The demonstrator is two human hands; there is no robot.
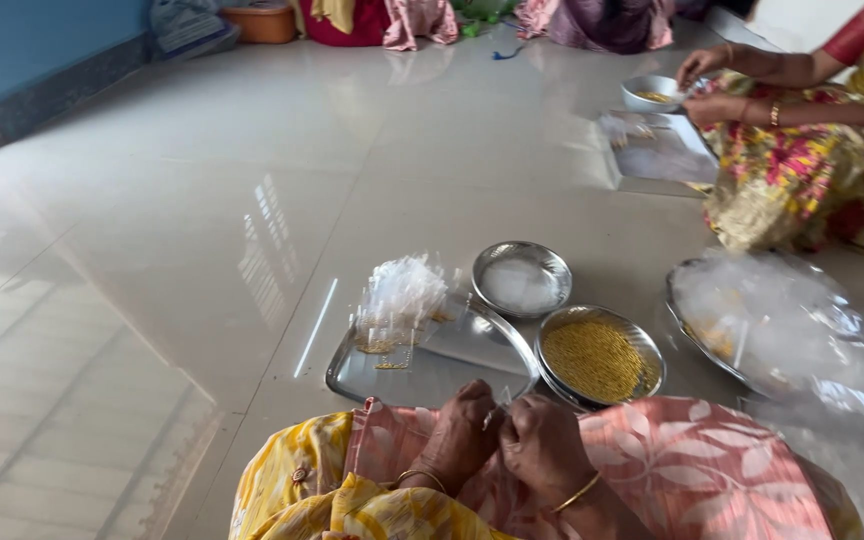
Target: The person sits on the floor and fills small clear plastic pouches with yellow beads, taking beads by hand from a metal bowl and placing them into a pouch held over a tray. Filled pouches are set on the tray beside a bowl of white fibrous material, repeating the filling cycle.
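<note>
The left hand (460, 432) and the right hand (542, 447) are close together over the lap, fingertips meeting, and between them they pinch a small clear packet (500, 398) — it is very small and partly hidden, so its long axis I cannot tell for sure; it seems to stand upward between the fingers. Both hands are closed on it, the left from the left side, the right from the right side. Directly in front of the hands, on the floor (202, 200), lies a flat steel tray (452, 365) with a heap of clear packets (402, 292) on its far left part and some little golden pieces beside the heap. To the right of the tray, touching its edge, stands a steel bowl of golden beads (597, 358) — this bowl is nearer to the right hand. Behind it is a second steel bowl (522, 278) with a pale content. Further right is a big plate under clear plastic (787, 325). Another person (802, 150) sits far right, working on their own bowl
</note>
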